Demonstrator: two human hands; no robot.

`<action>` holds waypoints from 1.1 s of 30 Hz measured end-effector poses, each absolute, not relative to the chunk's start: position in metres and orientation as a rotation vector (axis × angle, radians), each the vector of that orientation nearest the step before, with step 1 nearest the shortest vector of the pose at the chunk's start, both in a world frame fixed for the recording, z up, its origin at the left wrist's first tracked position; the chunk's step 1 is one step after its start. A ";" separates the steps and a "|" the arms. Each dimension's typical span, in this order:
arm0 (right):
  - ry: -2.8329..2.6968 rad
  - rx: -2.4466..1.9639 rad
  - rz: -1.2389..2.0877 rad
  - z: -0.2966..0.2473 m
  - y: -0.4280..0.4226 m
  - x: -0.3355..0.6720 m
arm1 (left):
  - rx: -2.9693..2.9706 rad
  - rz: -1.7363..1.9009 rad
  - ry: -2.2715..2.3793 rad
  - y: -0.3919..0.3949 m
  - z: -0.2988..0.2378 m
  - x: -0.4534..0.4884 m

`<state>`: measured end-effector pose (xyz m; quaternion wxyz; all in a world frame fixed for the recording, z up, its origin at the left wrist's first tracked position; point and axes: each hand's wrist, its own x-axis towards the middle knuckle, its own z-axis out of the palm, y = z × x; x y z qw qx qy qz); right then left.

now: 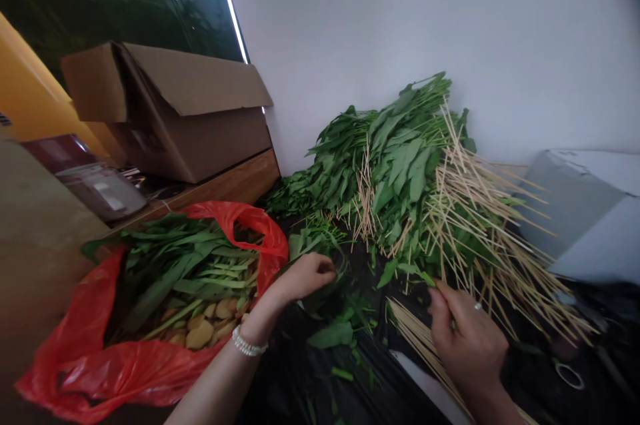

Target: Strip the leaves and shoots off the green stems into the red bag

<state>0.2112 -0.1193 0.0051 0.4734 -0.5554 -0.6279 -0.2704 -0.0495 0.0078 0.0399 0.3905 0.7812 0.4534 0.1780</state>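
My right hand (465, 328) is closed, pinching a green leafy stem (423, 275) between thumb and fingers. Just below it lies a bundle of thin wooden skewers (413, 332). My left hand (313, 276), a beaded bracelet on its wrist, has its fingers curled in beside some dark, blurred leaves; what it holds, if anything, is hidden. Loose leaves and cut stem bits (337, 335) lie on black plastic (280, 372) between the hands. Beyond them rises a heap of leafy greens (400, 158), with many skewers (480, 212) sticking out on its right.
At left, an open red plastic bag (135, 368) holds long green leaves (180, 258) and cut yellowish root pieces (203, 332). A cardboard box (200, 138) stands on a wooden ledge behind it. A white box (595, 212) sits at right, against the white wall.
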 end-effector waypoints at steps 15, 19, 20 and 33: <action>-1.574 -1.294 -0.680 0.009 -0.118 0.208 | 2.492 -0.065 1.445 -0.053 0.014 -0.021; -1.591 -1.301 -0.668 0.006 -0.119 0.209 | 2.450 0.132 1.407 -0.040 0.016 -0.028; -1.590 -1.299 -0.666 0.005 -0.119 0.209 | 2.423 0.208 1.417 -0.037 0.018 -0.029; -1.851 -1.365 -0.273 -0.013 -0.111 0.189 | 2.593 0.268 1.498 -0.050 0.044 -0.022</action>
